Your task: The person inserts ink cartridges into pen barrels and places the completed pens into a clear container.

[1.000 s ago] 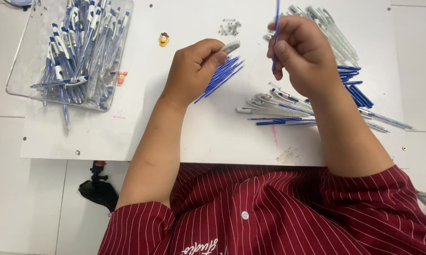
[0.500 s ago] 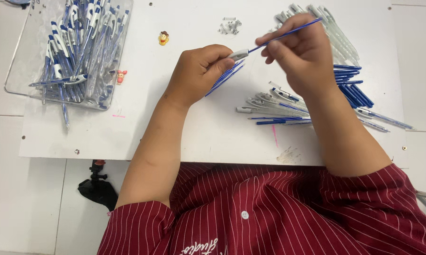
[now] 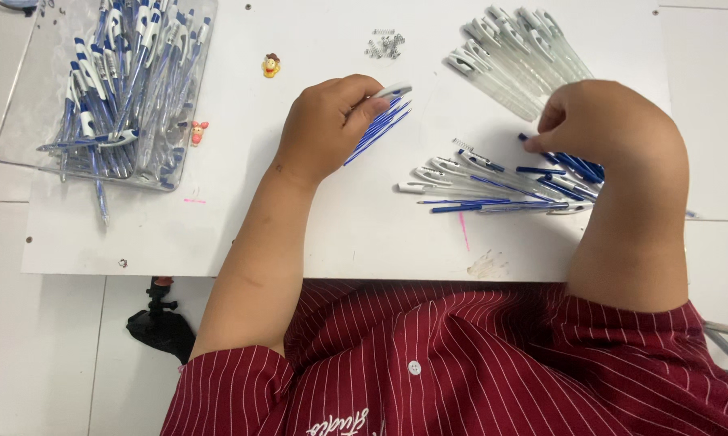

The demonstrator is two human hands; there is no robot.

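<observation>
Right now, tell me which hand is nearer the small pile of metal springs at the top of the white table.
Left. The left hand lies just below and left of the small pile of metal springs; the right hand is farther off, down to their right.

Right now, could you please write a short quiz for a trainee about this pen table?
1. True or false: the left hand holds a pen part.
2. What does the right hand touch? A) springs B) blue pen parts C) clear tray
3. Where is the clear tray of finished pens?

Key:
1. True: a white and blue pen body.
2. B, the blue pen parts.
3. At the table's far left corner.
</observation>
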